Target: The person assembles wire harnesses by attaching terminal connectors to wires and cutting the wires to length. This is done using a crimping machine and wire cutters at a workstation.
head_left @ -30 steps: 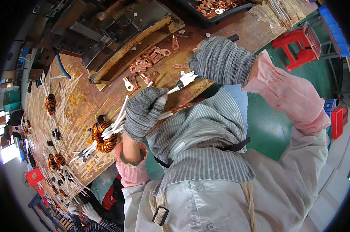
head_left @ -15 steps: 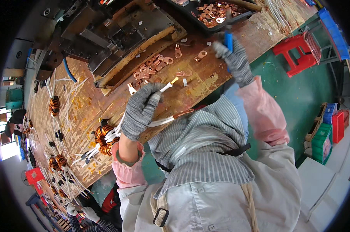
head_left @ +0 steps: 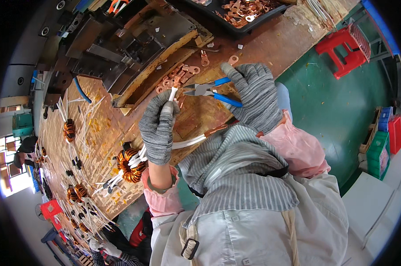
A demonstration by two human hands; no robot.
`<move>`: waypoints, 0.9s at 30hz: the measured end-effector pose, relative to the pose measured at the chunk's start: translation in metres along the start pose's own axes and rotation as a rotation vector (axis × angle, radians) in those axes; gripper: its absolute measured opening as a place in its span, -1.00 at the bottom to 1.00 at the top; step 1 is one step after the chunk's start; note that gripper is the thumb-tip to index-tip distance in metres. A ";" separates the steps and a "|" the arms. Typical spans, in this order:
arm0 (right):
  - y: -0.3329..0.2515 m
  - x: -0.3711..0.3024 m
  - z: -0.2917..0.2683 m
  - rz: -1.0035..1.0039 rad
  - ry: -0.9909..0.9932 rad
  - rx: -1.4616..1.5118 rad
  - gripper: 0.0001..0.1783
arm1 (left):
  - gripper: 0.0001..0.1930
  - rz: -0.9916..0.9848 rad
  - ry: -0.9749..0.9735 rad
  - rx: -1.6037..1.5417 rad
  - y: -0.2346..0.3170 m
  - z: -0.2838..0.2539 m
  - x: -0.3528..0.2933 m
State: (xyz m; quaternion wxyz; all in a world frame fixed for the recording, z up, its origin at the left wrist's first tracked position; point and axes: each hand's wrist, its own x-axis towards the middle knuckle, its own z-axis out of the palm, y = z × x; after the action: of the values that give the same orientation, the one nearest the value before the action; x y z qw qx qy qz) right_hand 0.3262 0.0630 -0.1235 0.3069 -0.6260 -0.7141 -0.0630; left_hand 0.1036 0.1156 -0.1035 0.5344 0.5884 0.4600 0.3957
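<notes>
My left hand [head_left: 157, 131], in a grey knit glove, pinches a white wire [head_left: 173, 94] near its end, which points up and shows a copper-coloured tip. The wire runs back to a toroidal coil [head_left: 130, 165] wound with copper on the bench. In my gloved right hand [head_left: 259, 95] are blue-handled cutting pliers [head_left: 204, 90]. Their handles are spread, and the jaws point left, close beside the wire tip; contact cannot be made out. Copper cable lugs [head_left: 176, 75] lie in a loose pile just beyond the tip.
A dark metal machine [head_left: 125, 53] stands at the bench's far side. Behind, a black tray [head_left: 242, 30] holds many copper lugs. More coils with white leads [head_left: 76, 193] lie at left, near another person's gloved hands [head_left: 105, 248]. A red stool [head_left: 344, 51] stands right.
My right hand has brought the pliers left and nearer, from beside the tray to the wire end. My left hand has turned the wire from slanting right to nearly upright.
</notes>
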 end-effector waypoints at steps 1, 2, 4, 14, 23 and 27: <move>-0.001 0.001 0.001 0.001 0.000 0.000 -0.21 | -0.76 -0.009 0.024 -0.011 -0.002 0.001 0.000; -0.002 0.001 0.002 0.001 0.015 -0.004 -0.21 | -0.76 -0.017 0.048 -0.022 -0.004 0.002 0.000; -0.006 0.003 0.002 -0.002 0.030 -0.007 -0.21 | -0.76 -0.015 0.055 -0.018 -0.005 0.002 0.000; -0.018 0.005 0.010 0.031 0.014 -0.019 -0.18 | -0.78 0.021 0.067 0.060 -0.005 0.004 -0.001; -0.025 0.006 0.010 0.152 -0.171 -0.068 -0.11 | -0.76 0.131 0.153 0.143 -0.012 0.008 -0.001; -0.024 0.004 0.006 0.146 -0.182 -0.049 -0.10 | -0.77 0.171 0.159 0.193 -0.017 0.008 -0.001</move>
State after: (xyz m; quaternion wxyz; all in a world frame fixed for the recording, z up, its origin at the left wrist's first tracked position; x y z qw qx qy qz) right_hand 0.3012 0.0645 -0.1187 0.2292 -0.6867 -0.6899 -0.0006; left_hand 0.1093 0.1128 -0.1216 0.4019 0.6409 0.4848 0.4391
